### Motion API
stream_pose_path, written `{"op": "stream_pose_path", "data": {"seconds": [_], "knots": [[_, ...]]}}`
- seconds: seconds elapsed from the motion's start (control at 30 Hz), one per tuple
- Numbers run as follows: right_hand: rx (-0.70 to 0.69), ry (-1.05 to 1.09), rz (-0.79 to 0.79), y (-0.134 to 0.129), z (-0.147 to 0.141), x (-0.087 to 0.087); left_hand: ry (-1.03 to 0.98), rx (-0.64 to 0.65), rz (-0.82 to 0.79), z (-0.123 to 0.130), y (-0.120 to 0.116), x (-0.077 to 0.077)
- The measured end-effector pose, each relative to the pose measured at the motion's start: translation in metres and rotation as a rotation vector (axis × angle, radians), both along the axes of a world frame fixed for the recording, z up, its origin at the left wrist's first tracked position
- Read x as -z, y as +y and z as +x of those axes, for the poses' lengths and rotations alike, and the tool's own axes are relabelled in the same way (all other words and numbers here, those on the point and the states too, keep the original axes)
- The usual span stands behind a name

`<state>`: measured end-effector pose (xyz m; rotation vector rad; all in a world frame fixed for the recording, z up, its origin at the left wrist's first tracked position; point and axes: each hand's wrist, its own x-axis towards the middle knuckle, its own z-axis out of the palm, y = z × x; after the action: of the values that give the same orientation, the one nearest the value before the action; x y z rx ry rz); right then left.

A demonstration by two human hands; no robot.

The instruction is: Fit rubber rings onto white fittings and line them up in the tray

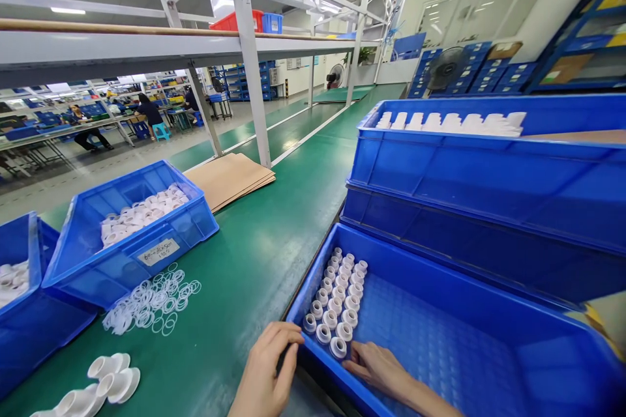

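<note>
My left hand [270, 365] is at the near left corner of an open blue bin [430, 293], its fingers bent and their tips on the rim. Inside that bin, my right hand [379, 368] is low by the floor with its fingers curled. Its fingertips are right beside the nearest white flanged plastic fitting [338, 347]; whether they hold anything is hidden. Three rows of these fittings stand upright along the bin's left wall. Several more loose fittings [117, 383] lie on the green bench [210, 313] at lower left.
Clear thin rings [156, 300] lie piled before a labelled blue bin [180, 244] of white parts. Another blue bin [19, 332] is at far left. Stacked blue bins [489, 169] rise behind the open one. Cardboard sheets [235, 176] lie by a shelf post [252, 71].
</note>
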<state>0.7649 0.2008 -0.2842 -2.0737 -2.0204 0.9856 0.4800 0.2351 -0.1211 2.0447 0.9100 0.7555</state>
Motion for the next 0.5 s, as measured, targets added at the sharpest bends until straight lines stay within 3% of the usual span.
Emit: {"op": "stream_pose_path", "data": {"seconds": [0.27,0.37,0.5], "knots": [[0.086,0.159,-0.032,0.006,0.027,0.013,-0.075,-0.331,0.132,-0.034,0.001,0.026],[0.207,0.241,-0.077,0.02,0.053,0.018,-0.104,-0.456,0.149,-0.034,0.001,0.032],[0.369,0.358,-0.132,0.045,0.071,0.024,-0.101,-0.498,0.185,-0.034,0.001,0.04]]}}
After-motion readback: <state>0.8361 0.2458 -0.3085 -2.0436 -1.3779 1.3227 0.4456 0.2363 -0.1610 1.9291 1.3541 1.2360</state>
